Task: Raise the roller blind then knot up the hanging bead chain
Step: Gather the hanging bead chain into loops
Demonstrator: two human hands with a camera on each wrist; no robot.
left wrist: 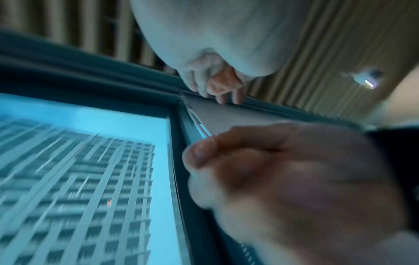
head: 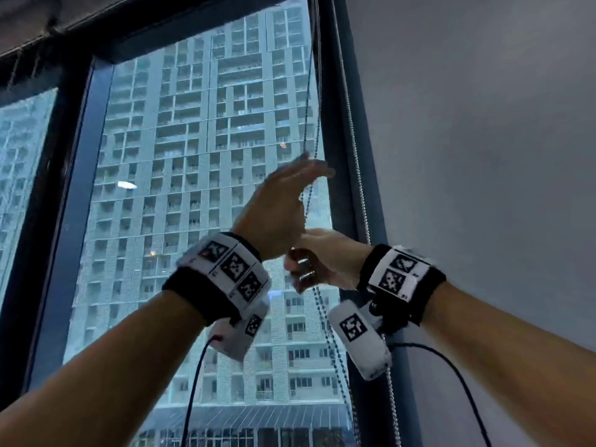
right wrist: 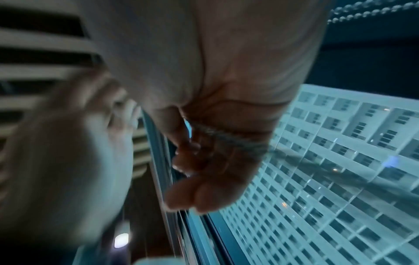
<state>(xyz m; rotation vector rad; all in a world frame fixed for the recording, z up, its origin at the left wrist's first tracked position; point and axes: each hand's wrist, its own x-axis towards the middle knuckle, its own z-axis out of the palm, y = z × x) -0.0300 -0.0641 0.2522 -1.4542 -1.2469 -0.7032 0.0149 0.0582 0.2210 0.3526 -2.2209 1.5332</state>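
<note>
1. At the one-o'clock edge of the window, the bead chain (head: 317,130) hangs as a dark doubled strand in front of the glass. It runs down from above, passes both hands and carries on below them toward five o'clock.
2. The right hand (head: 317,262) sits just below centre with its fingers curled tight around the chain. The right wrist view shows the beads crossing the closed fingers (right wrist: 229,138).
3. The left hand (head: 283,201) is at twelve o'clock from the right hand. Its fingers are extended and loose beside the upper strands. Motion blur hides whether the fingertips pinch the chain, so its grip cannot be told.
4. The roller blind (head: 29,27) shows only as a grey fabric edge at ten to eleven o'clock, high against the top of the window frame (head: 338,175). By judgement, it is raised or nearly so.
5. A second, pale chain (head: 356,156) hangs against the frame at two o'clock from the hands, apart from the dark one.
6. Risks, as judgement:
   - If the right hand slackens while the left reaches, the strand may run back and lower the blind.
   - A knot tied on one strand only, or catching the pale chain, would tangle the chains instead of shortening the loop.
</note>
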